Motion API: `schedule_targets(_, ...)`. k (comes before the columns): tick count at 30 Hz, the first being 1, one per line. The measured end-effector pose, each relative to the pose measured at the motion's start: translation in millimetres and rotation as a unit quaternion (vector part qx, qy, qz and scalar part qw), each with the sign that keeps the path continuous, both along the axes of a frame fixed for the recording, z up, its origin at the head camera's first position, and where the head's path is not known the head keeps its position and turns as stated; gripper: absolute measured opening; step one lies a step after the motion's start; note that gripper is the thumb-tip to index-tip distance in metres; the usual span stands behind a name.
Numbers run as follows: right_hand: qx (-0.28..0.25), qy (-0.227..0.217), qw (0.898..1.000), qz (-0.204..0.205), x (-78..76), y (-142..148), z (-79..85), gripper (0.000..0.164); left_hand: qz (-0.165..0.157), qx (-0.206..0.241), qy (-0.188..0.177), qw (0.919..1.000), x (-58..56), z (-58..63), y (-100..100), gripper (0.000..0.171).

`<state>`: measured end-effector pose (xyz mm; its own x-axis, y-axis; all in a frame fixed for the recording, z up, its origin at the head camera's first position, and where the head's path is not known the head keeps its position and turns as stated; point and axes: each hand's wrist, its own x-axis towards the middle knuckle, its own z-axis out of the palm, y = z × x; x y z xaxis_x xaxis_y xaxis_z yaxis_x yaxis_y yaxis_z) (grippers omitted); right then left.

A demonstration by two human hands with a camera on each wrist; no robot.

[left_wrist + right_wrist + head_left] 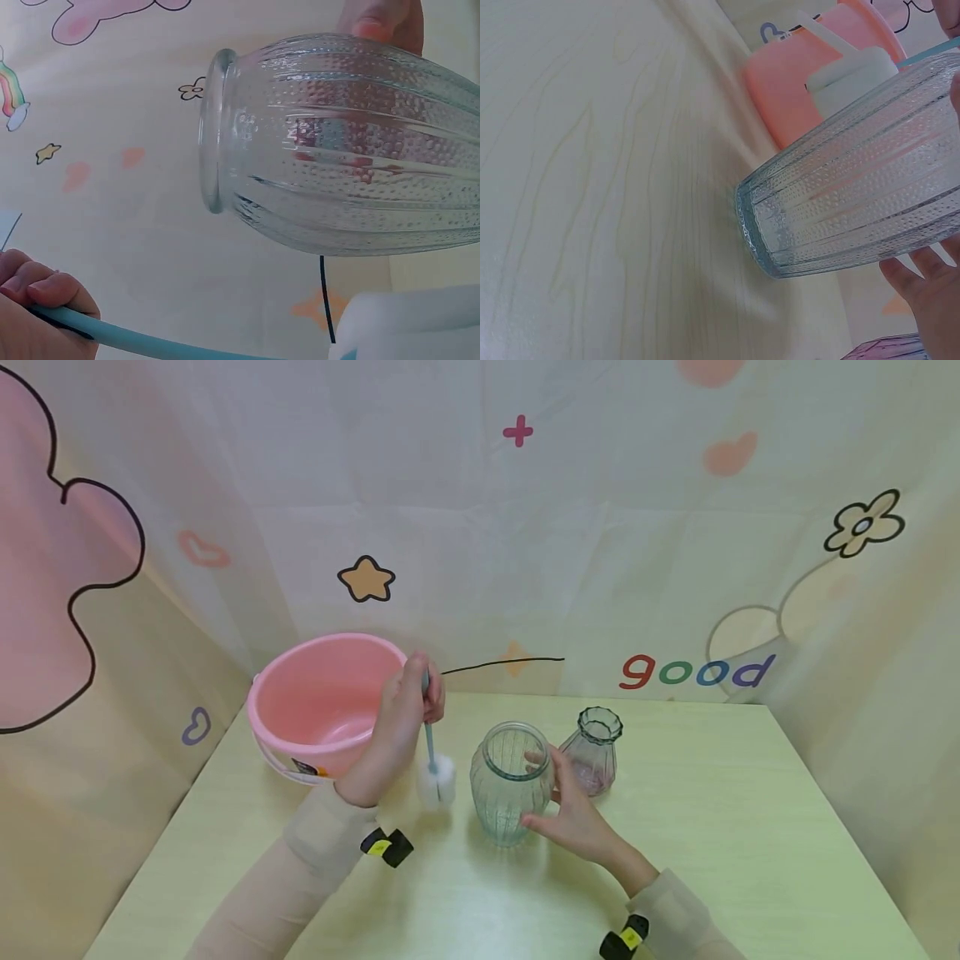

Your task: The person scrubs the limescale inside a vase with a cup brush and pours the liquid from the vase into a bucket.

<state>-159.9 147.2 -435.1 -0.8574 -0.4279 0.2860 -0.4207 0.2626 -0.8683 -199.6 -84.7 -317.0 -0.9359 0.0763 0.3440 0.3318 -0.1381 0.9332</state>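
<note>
My left hand grips the thin blue handle of a bottle brush, whose white sponge head points down beside the vase. In the left wrist view, fingers curl round the blue handle at lower left. A clear, ribbed glass vase stands upright to the right of the brush, its round mouth facing up. My right hand holds the vase from its right side, thumb in front and fingers behind. The right wrist view shows the vase's thick base close to the tabletop and its bumpy textured wall.
A pink bucket with a white handle stands at the back left, behind my left forearm. Just behind my right hand is a smaller purple-grey glass vase with a wavy rim. A printed curtain hangs along the back of the light wooden table.
</note>
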Motion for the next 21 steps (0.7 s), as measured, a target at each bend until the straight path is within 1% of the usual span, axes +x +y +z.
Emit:
schedule_targets(3,0.002,-0.002,1.0,-0.001,-0.2,0,0.0,0.092,-0.003,-0.002,0.0,1.0,-0.2,7.7,0,0.043)
schedule_targets(5,0.004,-0.003,1.0,-0.001,-0.3,0,-0.1,0.092,-0.005,-0.001,0.005,1.0,0.0,13.6,1,0.042)
schedule_targets(9,0.004,0.001,1.0,0.0,-0.8,0,-0.5,0.091,-0.02,0.013,0.022,0.9995,-1.1,27.5,3,0.036)
schedule_targets(13,0.005,0.002,1.0,-0.002,-0.7,1,-0.5,0.091,-0.041,0.017,0.048,0.9979,-2.3,43.9,5,0.036)
schedule_targets(21,0.006,-0.001,1.0,0.001,0.3,0,1.7,0.09,-0.048,0.025,0.072,0.996,-2.6,78.6,7,0.04)
